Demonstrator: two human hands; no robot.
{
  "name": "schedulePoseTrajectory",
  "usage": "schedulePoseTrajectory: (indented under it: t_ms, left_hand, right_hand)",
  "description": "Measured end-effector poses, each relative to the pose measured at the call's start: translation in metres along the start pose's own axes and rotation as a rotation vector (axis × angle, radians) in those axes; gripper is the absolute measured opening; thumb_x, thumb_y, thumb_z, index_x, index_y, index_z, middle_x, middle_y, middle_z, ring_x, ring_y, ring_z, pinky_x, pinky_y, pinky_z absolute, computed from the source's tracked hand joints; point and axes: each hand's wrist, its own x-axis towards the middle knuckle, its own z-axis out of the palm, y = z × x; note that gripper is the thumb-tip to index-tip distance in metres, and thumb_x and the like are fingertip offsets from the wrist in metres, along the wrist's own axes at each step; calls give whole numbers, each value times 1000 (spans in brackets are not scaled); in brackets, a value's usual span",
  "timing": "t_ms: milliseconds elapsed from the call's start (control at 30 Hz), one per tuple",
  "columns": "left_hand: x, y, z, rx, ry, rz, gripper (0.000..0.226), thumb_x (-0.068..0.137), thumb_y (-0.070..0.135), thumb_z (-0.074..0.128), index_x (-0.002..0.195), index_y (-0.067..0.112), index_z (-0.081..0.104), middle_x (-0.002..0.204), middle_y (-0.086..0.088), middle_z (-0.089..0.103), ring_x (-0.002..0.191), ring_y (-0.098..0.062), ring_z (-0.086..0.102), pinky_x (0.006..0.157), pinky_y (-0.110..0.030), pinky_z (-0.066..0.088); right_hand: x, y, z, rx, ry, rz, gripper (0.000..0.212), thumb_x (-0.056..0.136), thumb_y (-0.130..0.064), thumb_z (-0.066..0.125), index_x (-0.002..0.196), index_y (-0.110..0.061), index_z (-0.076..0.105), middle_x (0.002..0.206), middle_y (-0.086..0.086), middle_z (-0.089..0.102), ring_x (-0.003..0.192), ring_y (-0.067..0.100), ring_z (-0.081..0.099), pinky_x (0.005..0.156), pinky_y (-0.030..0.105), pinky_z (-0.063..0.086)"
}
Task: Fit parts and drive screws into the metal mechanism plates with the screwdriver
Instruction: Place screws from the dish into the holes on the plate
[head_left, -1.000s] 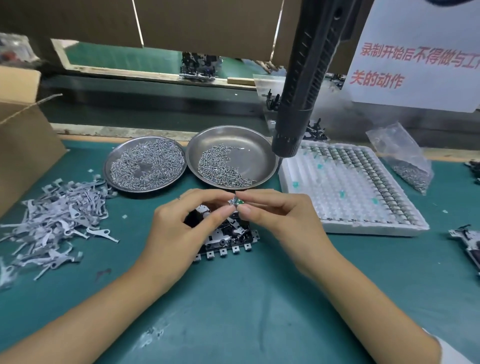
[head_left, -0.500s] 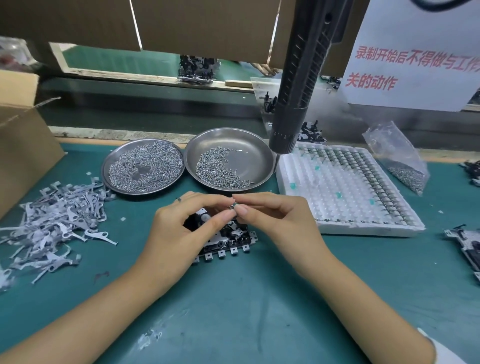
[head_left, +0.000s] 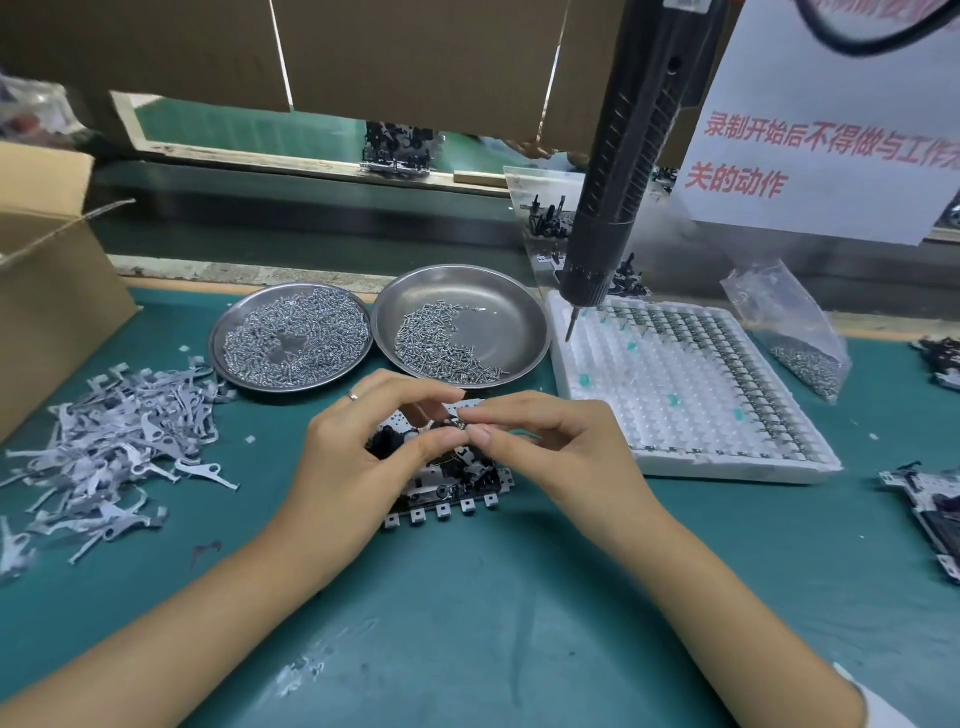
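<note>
A metal mechanism plate (head_left: 447, 488) with black parts lies on the green mat at the centre, half hidden by both hands. My left hand (head_left: 358, 457) curls over its left side, thumb and forefinger pinching at a small part (head_left: 460, 425) above the plate. My right hand (head_left: 550, 447) pinches the same small part from the right. The black electric screwdriver (head_left: 618, 197) hangs from above, its bit over the far left corner of the white tray (head_left: 737, 467); neither hand touches it.
Two steel dishes of screws (head_left: 291, 340) (head_left: 462, 332) stand behind the plate. A heap of grey metal levers (head_left: 109, 447) lies at left beside a cardboard box (head_left: 47, 291). A screw bag (head_left: 795, 332) and more mechanism plates (head_left: 930, 509) lie at right.
Both hands stay pinched together over the plate; the small part between the fingertips has turned slightly and its green bit no longer shows. The view has shifted a little.
</note>
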Motion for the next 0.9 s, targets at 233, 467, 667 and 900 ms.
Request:
schedulePoseTrajectory:
  t_ms: [233,467,667,900]
  left_hand:
    - [3,-2,-8,128,-58,69,28,76,30,71,103,30,64,92,15,62,87,-6,58,85,-19,43]
    - [7,4,-24,9,-66,-40,20,82,28,66,101,32,68,89,8,68,87,-2,61,81,-11,44]
    - [-10,-7,-35,-1,55,-149,16,88,33,56,95,39,68,87,15,69,87,-1,64,79,-11,46]
    - [-13,-10,-31,27,81,-194,12,89,34,57,94,34,68,86,17,68,83,0,63,76,-8,42]
  right_hand:
    - [-2,4,3,-118,54,-115,21,80,-1,72,89,-20,77,91,0,72,87,16,68,78,20,52]
    - [-5,16,11,-383,37,-252,16,77,-11,73,90,-18,78,91,-10,72,92,12,63,83,27,49]
    - [-5,26,22,-607,-5,-477,12,74,-9,76,85,-12,79,87,-2,73,78,22,60,74,43,50]
    - [-3,29,24,-701,-36,-535,9,75,-14,76,83,-14,78,88,-4,73,79,21,61,77,42,48]
